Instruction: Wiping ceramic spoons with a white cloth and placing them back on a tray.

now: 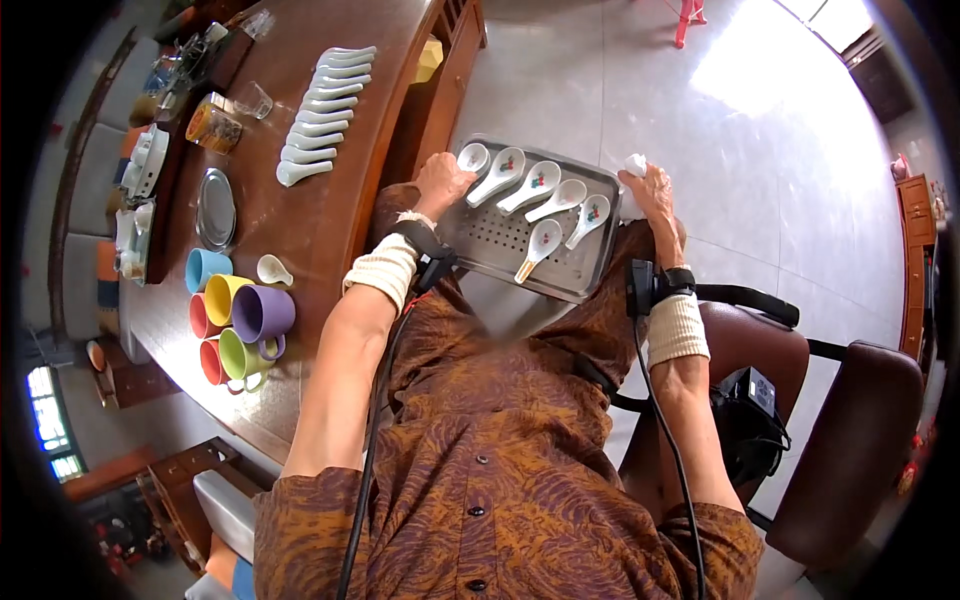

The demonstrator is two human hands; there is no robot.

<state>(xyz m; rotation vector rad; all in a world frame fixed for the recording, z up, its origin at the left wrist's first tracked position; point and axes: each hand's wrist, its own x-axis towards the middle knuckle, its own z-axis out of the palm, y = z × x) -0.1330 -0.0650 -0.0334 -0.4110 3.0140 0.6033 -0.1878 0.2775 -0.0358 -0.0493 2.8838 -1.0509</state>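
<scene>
A perforated metal tray (491, 259) rests across my lap, holding several white porcelain soup spoons (541, 180) with small painted red and green motifs. My left hand (444, 184) is at the tray's left corner with its fingers closed around the handle end of one spoon (472, 157); the bowl shows and the handle is hidden. By the tray's right rim, my right hand (651, 193) grips a crumpled white cloth or tissue (634, 206), partly covered by the fingers. On the wooden table to the left lies a neat row of similar white spoons (319, 127).
Several coloured mugs (262, 313), a lone white spoon (274, 270), a metal plate or lid (216, 210), a jar (214, 127) and a glass (253, 100) occupy the table (315, 217). A brown padded chair (844, 450) stands at my right. Wrist-worn devices trail black cables along both arms.
</scene>
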